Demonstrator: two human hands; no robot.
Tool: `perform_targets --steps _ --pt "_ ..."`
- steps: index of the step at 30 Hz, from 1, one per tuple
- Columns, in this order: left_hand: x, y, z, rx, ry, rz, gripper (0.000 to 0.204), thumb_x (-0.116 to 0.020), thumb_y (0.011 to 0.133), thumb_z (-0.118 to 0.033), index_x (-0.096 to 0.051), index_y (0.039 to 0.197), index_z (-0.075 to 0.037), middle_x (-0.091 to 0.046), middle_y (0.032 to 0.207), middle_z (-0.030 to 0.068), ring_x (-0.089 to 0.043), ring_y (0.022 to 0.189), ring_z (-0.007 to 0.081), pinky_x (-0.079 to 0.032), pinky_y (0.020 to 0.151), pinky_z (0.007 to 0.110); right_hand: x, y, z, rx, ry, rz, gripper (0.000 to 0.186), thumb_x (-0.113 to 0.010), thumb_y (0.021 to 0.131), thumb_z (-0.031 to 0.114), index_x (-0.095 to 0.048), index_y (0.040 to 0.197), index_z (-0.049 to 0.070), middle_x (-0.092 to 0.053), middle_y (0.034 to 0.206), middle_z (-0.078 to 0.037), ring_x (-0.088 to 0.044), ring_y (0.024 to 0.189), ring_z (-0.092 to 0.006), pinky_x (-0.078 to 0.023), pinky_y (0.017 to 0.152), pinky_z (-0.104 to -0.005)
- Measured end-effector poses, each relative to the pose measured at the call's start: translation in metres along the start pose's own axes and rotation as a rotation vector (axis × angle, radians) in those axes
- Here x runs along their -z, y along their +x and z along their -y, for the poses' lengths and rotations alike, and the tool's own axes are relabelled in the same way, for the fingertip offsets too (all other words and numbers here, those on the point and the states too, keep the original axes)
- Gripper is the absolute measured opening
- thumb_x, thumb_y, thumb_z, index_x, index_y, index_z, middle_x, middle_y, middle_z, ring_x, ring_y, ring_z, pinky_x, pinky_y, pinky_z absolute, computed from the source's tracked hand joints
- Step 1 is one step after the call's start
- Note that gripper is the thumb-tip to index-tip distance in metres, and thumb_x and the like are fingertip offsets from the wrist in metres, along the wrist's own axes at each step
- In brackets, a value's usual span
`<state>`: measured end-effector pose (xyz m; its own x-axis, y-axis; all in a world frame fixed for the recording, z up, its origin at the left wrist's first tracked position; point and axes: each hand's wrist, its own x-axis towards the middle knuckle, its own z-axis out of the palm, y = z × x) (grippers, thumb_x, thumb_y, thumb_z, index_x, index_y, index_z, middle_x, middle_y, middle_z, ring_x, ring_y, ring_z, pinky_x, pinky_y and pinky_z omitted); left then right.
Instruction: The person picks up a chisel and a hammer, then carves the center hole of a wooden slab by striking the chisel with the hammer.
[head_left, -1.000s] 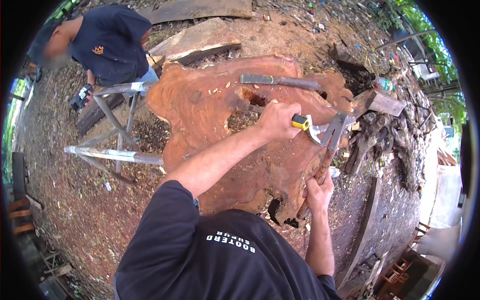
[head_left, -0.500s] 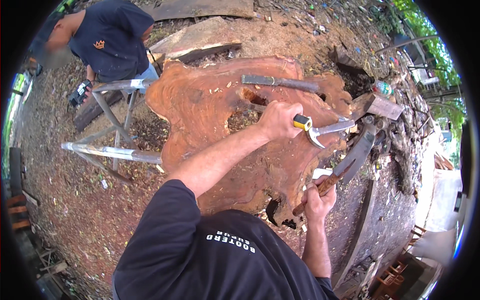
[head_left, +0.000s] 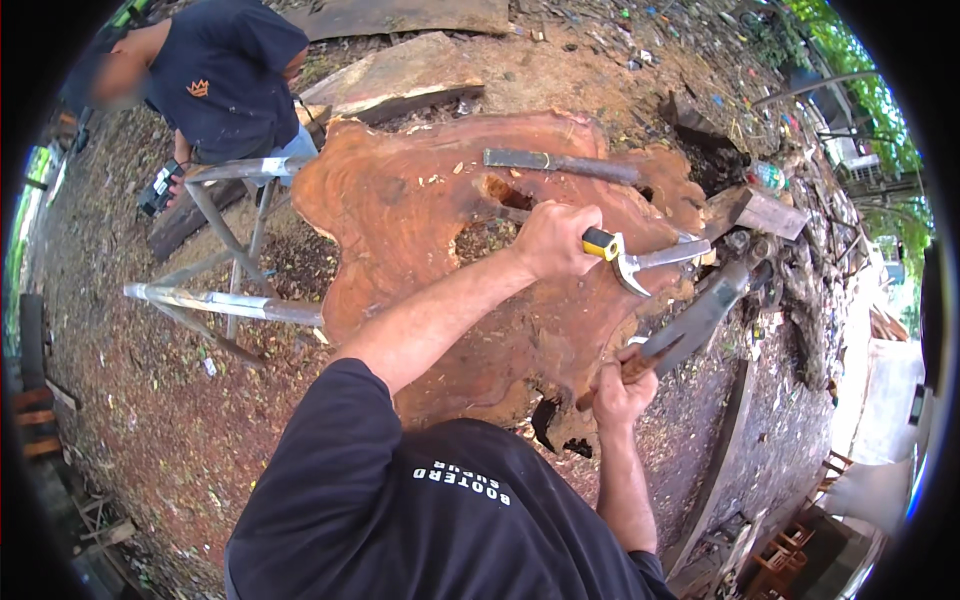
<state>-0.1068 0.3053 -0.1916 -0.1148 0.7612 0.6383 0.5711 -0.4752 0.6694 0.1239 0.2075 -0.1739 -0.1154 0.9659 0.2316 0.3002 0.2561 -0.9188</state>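
Left hand was closed around the yellow-and-black handle of a claw hammer, head out to the right over the slab's far edge. Right hand was closed on the wooden handle of a long flat chisel, its blade angled up and right along the rim of the red wood slab.

Judged best practice: keep the chisel bevel seated against the ragged rim before striking, hammer face square on the handle end, short taps — the edge there looked crumbly and could split off in chunks.

Slab rested on a metal trestle. A second flat bar lay on top near a hole, apart from both hands. Open ground to the left; clutter and a dark drop-off crowded the right side. Another person crouched beyond the trestle — well apart from the swing.
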Motion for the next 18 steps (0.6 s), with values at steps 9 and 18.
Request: perform_targets --steps 9,18 --pt "0.002 -0.01 0.012 -0.034 0.005 -0.037 0.023 -0.076 0.072 -0.017 -0.054 0.074 -0.009 -0.06 0.063 0.01 -0.061 0.057 0.0315 -0.047 0.051 0.042 -0.006 0.007 0.011 -0.222 -0.27 0.12 0.019 -0.058 0.08 -0.001 -0.06 0.099 -0.002 -0.062 0.066 -0.004 -0.054 0.053 -0.0089 -0.047 0.05 -0.0277" --pt "-0.009 -0.017 0.018 0.053 0.027 0.085 0.023 -0.075 0.07 -0.021 -0.055 0.076 -0.01 -0.064 0.066 0.0111 -0.066 0.063 0.0335 -0.05 0.06 0.045 -0.004 0.016 -0.006 -0.416 -0.422 0.239 0.019 -0.063 0.077 0.013 -0.055 0.089 0.0 -0.06 0.062 -0.01 -0.059 0.054 -0.0183 -0.051 0.057 -0.0375"
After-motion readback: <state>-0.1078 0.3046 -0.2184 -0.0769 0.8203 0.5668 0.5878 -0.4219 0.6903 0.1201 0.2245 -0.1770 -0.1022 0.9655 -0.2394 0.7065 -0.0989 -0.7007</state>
